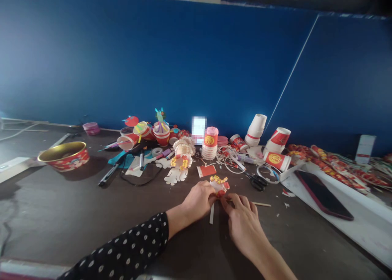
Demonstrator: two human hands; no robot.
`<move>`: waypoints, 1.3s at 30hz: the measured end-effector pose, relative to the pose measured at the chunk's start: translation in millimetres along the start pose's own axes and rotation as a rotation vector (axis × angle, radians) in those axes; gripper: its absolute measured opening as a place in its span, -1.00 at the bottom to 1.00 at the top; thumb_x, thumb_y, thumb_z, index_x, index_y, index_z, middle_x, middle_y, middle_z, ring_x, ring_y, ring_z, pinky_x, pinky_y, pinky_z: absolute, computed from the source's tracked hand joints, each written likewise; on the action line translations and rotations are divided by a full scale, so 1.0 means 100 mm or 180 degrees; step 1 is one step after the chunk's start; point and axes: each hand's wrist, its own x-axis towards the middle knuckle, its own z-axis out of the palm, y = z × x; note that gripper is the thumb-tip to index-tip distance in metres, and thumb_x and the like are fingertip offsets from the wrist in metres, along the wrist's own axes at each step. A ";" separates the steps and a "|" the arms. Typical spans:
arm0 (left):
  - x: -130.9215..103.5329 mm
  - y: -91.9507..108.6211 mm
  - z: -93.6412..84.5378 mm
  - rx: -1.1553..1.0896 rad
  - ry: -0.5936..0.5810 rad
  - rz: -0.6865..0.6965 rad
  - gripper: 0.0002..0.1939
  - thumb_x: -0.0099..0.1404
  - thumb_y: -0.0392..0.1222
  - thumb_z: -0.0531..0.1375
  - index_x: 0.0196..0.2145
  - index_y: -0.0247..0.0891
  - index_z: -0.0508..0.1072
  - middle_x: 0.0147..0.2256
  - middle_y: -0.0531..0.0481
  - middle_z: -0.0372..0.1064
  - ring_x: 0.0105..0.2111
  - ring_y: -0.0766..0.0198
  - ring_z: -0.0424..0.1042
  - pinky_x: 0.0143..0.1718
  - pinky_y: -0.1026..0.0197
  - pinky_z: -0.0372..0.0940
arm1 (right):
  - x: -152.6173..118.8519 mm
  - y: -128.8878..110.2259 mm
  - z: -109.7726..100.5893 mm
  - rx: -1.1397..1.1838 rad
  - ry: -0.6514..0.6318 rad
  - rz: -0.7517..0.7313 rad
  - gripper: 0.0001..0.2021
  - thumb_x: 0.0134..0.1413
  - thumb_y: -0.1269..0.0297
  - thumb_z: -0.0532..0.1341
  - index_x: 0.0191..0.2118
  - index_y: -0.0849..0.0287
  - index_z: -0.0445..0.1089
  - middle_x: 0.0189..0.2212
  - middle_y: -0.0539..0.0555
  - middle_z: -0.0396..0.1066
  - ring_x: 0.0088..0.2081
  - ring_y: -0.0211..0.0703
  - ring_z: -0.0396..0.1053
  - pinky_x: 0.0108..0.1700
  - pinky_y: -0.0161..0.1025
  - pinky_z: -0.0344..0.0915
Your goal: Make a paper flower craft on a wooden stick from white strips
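At the middle of the table, my left hand (200, 197) is closed and pinches a small cut paper-cup piece (219, 184), white with red and yellow print and a curled yellow edge. My right hand (245, 220) has its fingers bent and its fingertips pressed on the lower right side of the same piece. A thin wooden stick (262, 204) sticks out to the right from under the right fingers; whether they grip it is hidden. Below the piece a narrow white paper strip (212, 214) points toward me. Just beyond lies a red paper scrap (207, 171).
Behind my hands stand a white frilly paper figure (183, 153) and a cup stack (210, 140). Black scissors (257, 182) lie to the right, near a white tray (361, 231) holding a phone (324, 194). At left are a gold-lined bowl (65, 156) and a marker (108, 174).
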 end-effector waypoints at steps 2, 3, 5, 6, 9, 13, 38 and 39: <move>0.01 -0.01 0.01 -0.0025 -0.0012 0.0011 -0.88 0.17 -0.26 0.16 -0.40 -0.26 0.51 -0.39 -0.03 0.37 -0.34 0.24 0.34 -0.28 0.28 0.22 | 0.00 -0.01 -0.01 -0.0001 -0.0007 -0.0010 -0.56 0.07 0.49 -0.02 0.04 0.01 0.28 -0.07 0.09 0.30 -0.08 -0.05 0.17 -0.10 -0.15 0.04; 0.02 -0.01 0.01 -0.0028 -0.0014 -0.0011 -0.89 0.16 -0.25 0.17 -0.39 -0.24 0.52 -0.39 -0.03 0.37 -0.34 0.24 0.34 -0.28 0.28 0.22 | 0.00 -0.01 -0.01 -0.0015 -0.0012 -0.0006 -0.57 0.07 0.49 -0.02 0.03 0.02 0.29 -0.07 0.10 0.30 -0.08 -0.05 0.17 -0.10 -0.16 0.03; 0.03 -0.03 0.03 -0.0009 -0.0022 -0.0063 -0.88 0.16 -0.24 0.18 -0.39 -0.21 0.53 -0.38 -0.01 0.39 -0.33 0.25 0.35 -0.28 0.28 0.23 | 0.00 -0.02 -0.01 -0.0034 -0.0011 0.0007 -0.59 0.06 0.49 -0.02 0.01 0.06 0.31 -0.08 0.12 0.31 -0.09 -0.06 0.18 -0.09 -0.16 0.02; 0.03 -0.03 0.03 0.0008 -0.0031 -0.0074 -0.88 0.16 -0.24 0.17 -0.39 -0.20 0.54 -0.38 0.00 0.40 -0.34 0.25 0.35 -0.27 0.28 0.23 | 0.00 -0.01 -0.01 -0.0030 -0.0001 0.0009 -0.59 0.06 0.49 -0.01 0.00 0.07 0.31 -0.08 0.12 0.32 -0.09 -0.06 0.18 -0.09 -0.16 0.02; 0.04 -0.04 0.04 0.0002 -0.0063 -0.0032 -0.86 0.17 -0.23 0.16 -0.38 -0.18 0.55 -0.36 0.00 0.43 -0.32 0.24 0.36 -0.21 0.26 0.24 | 0.03 0.03 0.01 0.0044 0.0061 0.0059 -0.61 0.05 0.49 0.00 -0.02 0.07 0.32 -0.12 0.09 0.35 -0.11 -0.11 0.21 -0.09 -0.19 0.01; 0.03 -0.04 0.02 -0.0141 -0.0113 0.0046 -0.82 0.18 -0.25 0.14 -0.31 -0.16 0.54 -0.32 0.01 0.45 -0.27 0.22 0.36 -0.14 0.23 0.22 | 0.10 0.09 0.02 0.0077 0.0080 0.0111 -0.71 0.11 0.45 -0.01 -0.16 0.06 0.39 -0.21 0.03 0.40 -0.18 -0.15 0.26 -0.16 -0.23 0.04; 0.02 -0.03 0.03 0.0241 -0.0061 0.0213 -0.86 0.17 -0.31 0.13 -0.48 -0.28 0.49 -0.48 -0.01 0.41 -0.41 0.25 0.36 -0.34 0.29 0.20 | 0.23 0.24 -0.09 0.0558 0.0590 -0.0585 -0.74 0.18 0.38 0.00 -0.09 0.11 0.35 -0.23 0.05 0.36 -0.20 -0.17 0.24 -0.15 -0.28 0.15; 0.03 -0.03 0.02 0.0244 -0.0074 0.0242 -0.85 0.17 -0.31 0.13 -0.49 -0.29 0.48 -0.48 -0.01 0.41 -0.41 0.26 0.36 -0.34 0.29 0.21 | 0.27 0.18 -0.09 0.0514 0.0576 -0.0612 -0.75 0.17 0.39 0.02 -0.09 0.09 0.36 -0.22 0.05 0.36 -0.19 -0.16 0.23 -0.15 -0.28 0.15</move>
